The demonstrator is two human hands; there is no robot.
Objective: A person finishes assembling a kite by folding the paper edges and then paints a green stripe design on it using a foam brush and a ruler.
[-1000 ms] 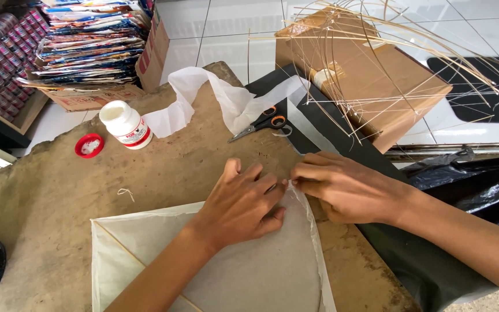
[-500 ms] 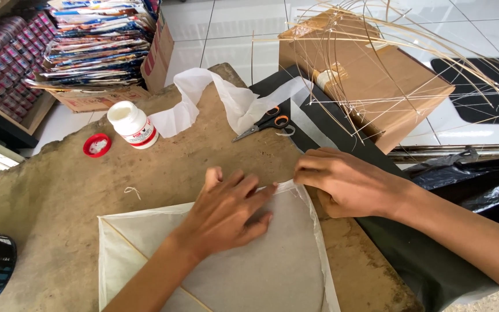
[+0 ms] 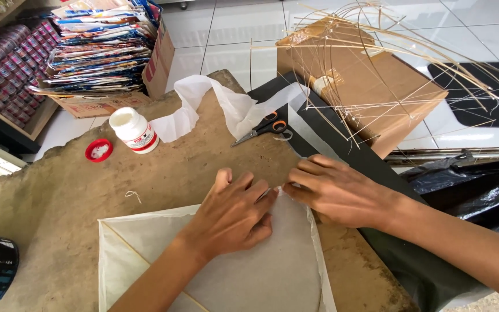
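The left hand (image 3: 235,214) is laid flat on the kite (image 3: 261,271); its translucent white edge is pinched by the right hand (image 3: 336,190).

head cam | looks steeply down | close over worktable (image 3: 59,196)

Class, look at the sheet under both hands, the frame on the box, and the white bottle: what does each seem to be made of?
Sheet: thin, matt white tissue-like paper, faintly see-through. Left hand and right hand press its top edge. Frame: slender pale sticks, probably bamboo or reed, bent into curves. Bottle: smooth white plastic, its red cap off beside it.
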